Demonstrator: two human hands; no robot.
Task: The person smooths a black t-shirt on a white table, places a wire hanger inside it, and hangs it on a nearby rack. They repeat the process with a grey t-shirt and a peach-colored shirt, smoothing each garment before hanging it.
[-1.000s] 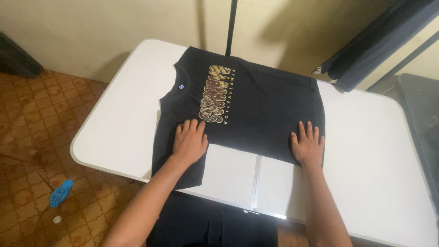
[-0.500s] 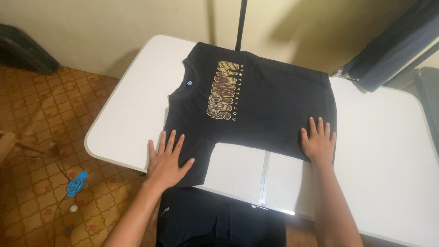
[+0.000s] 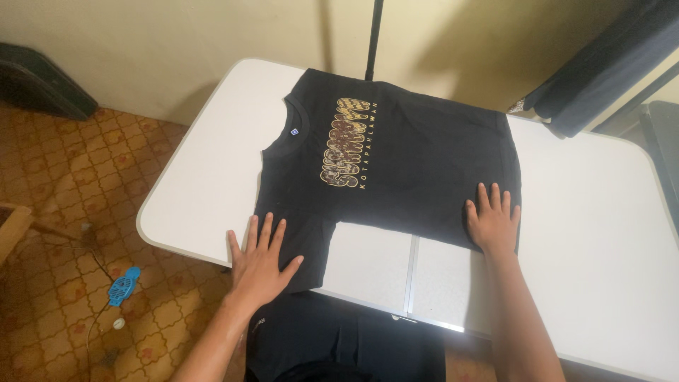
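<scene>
The black T-shirt [image 3: 396,163] lies spread across the middle of the white table [image 3: 601,233]. Since a second ago the left hand [image 3: 260,263] slid from the chest down to the sleeve at lower left, fingers splayed flat; the right hand [image 3: 493,221] stays flat on the hem, smoothing

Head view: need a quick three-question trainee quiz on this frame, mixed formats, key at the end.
1. True or false: the black cotton T-shirt with a gold chest print lies flat on the white folding table.
2. Which part of the shirt is under the left hand? A collar, B sleeve, C bottom hem.
3. Fill in: the right hand rests palm-down, fingers spread, near the shirt's ____ end.

Key
1. True.
2. B: the sleeve nearest the person, at the table's front edge.
3. Hem. A small blue plastic object lies on the patterned tile floor.
</scene>
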